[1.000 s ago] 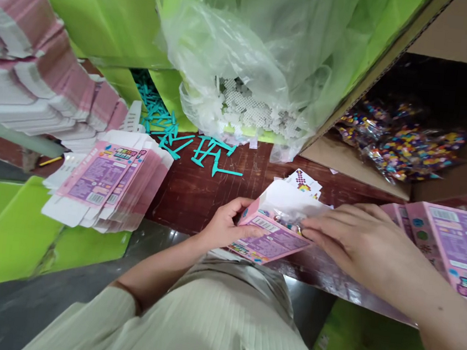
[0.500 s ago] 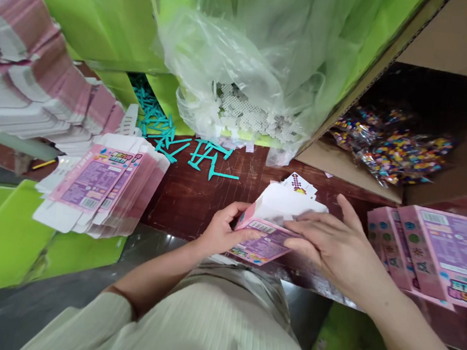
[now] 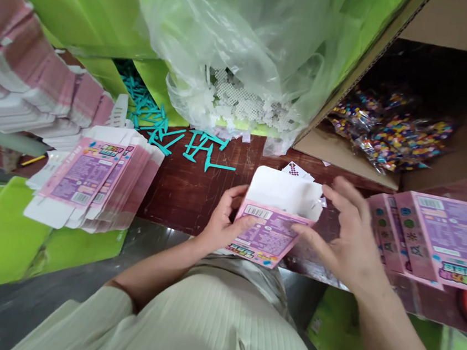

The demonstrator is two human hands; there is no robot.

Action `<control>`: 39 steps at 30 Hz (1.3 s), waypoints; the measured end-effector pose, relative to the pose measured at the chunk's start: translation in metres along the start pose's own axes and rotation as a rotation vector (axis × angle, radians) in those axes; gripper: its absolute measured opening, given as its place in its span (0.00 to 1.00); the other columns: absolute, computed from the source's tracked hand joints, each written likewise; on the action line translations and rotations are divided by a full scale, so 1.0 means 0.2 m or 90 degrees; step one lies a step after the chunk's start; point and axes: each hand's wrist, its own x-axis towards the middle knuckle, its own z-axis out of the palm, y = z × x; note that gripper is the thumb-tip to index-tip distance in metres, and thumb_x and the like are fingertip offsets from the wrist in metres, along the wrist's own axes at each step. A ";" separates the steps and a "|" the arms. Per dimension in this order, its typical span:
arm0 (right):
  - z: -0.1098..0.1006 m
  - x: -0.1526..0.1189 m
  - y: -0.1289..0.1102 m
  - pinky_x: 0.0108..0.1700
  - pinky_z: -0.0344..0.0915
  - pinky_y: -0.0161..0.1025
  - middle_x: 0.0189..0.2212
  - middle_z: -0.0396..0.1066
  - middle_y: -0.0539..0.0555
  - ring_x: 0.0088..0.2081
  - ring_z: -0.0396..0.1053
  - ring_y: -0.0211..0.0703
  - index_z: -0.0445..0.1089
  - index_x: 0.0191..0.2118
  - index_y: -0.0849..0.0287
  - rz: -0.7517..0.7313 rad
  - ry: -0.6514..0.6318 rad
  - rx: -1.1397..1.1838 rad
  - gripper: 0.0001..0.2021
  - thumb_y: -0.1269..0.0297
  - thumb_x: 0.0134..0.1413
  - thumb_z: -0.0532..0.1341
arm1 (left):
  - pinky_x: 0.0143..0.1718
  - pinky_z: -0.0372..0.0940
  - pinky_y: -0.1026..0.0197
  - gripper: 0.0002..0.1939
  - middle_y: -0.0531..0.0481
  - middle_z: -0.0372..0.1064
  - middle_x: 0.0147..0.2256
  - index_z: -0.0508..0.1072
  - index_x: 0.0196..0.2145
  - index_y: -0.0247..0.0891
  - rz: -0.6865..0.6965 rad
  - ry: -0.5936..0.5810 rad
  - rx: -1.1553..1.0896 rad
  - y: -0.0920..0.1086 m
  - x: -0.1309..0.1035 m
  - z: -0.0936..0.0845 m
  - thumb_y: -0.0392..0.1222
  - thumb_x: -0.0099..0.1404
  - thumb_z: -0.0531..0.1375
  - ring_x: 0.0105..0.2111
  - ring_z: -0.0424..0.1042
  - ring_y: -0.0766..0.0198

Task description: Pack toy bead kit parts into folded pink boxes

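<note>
At near edge of table [image 3: 181, 197], pink box [image 3: 268, 240] sits btwn L hand [image 3: 225, 221], clamped on its L side, and R hand [image 3: 347, 242], splayed by its R top corner, thumb contact unclear, w/ white flap [image 3: 276, 190] up on far side, long axis hard to call.

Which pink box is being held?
The open box in the left hand, white flap raised; no hand holds the flattened boxes at left or boxes at right.

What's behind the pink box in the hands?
Behind the pink-and-purple cardboard box, white patterned paper peeks past the raised white flap. The flap hides its lower part.
</note>
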 end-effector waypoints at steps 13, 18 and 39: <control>0.25 -0.43 0.04 0.62 0.75 0.52 0.59 0.76 0.57 0.59 0.76 0.48 0.77 0.63 0.45 0.234 -0.027 0.307 0.18 0.59 0.71 0.64 | 0.53 0.70 0.55 0.15 0.42 0.78 0.52 0.78 0.46 0.39 -0.067 -0.120 0.090 -0.10 -0.02 -0.16 0.54 0.74 0.65 0.50 0.77 0.57; 0.25 -0.41 0.03 0.59 0.77 0.52 0.52 0.81 0.58 0.55 0.79 0.50 0.83 0.48 0.49 0.255 -0.079 0.346 0.09 0.55 0.69 0.67 | 0.48 0.72 0.57 0.18 0.42 0.80 0.49 0.78 0.49 0.39 -0.126 -0.144 0.034 -0.10 -0.01 -0.14 0.54 0.69 0.71 0.48 0.80 0.58; 0.17 -0.15 0.04 0.48 0.82 0.47 0.41 0.85 0.56 0.43 0.83 0.51 0.84 0.35 0.53 0.444 -0.236 0.497 0.19 0.41 0.50 0.77 | 0.46 0.74 0.56 0.15 0.42 0.83 0.44 0.80 0.38 0.36 -0.205 -0.260 0.062 0.01 0.12 -0.19 0.51 0.66 0.73 0.43 0.82 0.58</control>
